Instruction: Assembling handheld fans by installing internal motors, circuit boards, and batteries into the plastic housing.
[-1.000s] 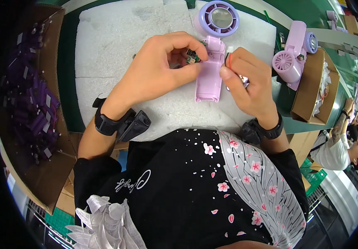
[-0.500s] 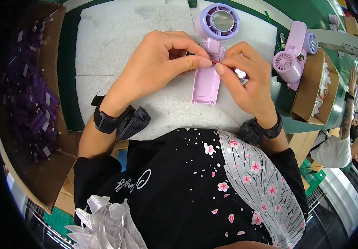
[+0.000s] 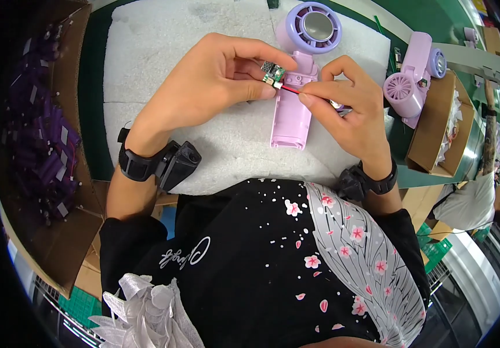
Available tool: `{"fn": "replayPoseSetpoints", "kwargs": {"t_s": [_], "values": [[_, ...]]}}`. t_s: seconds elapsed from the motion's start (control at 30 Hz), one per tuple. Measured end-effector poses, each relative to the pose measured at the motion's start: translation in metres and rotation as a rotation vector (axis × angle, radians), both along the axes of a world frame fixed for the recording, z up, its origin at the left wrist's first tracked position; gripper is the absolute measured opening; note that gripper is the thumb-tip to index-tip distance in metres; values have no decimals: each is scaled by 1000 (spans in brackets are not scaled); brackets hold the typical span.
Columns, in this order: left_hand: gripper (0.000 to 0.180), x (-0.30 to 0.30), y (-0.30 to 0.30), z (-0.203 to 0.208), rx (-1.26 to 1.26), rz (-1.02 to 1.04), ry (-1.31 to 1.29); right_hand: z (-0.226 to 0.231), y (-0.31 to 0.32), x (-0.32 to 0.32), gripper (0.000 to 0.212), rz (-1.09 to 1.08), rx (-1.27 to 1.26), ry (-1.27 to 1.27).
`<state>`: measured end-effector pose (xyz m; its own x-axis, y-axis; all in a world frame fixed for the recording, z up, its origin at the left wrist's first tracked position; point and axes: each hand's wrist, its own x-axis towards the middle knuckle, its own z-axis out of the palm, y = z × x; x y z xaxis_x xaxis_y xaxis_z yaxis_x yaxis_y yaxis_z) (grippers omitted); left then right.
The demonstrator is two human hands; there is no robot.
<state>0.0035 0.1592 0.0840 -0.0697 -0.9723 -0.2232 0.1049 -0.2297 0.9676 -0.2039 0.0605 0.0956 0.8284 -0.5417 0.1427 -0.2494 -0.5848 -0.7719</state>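
My left hand [image 3: 203, 87] pinches a small green circuit board [image 3: 274, 71] between thumb and index finger. A white plug [image 3: 278, 84] sits at the board's lower edge; whether it is fully seated I cannot tell. Red and black wires [image 3: 291, 90] run from it to my right hand [image 3: 354, 107], whose thumb and index finger are closed on them. Right below lies a pink handheld fan's open handle shell [image 3: 290, 124], hollow side up. Its round fan head [image 3: 318, 26], with a lilac ring, is at the far end. Something shiny under my right fingers is mostly hidden.
White foam sheet [image 3: 163, 40] covers the green bench. At left, a cardboard box [image 3: 67, 69] holds many purple cylindrical batteries [image 3: 50, 139]. At right are another pink fan [image 3: 404, 93] and a cardboard box [image 3: 421, 142] with white parts. Beyond it a person [image 3: 467, 203] sits.
The circuit board has turned into view in my left fingers, with the white plug showing. My right fingers have drawn slightly apart from the left, along the wires. The fan has shifted slightly.
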Motion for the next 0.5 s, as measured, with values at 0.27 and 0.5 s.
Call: {"fn": "replayPoseSetpoints", "kwargs": {"t_s": [0.27,0.5], "values": [[35,3,-1,-2,-13,-36,21,-4,0,1,10,-1,-38,19],[36,1,-1,0,38,-10,-37,-5,2,1,10,13,-42,1]]}}
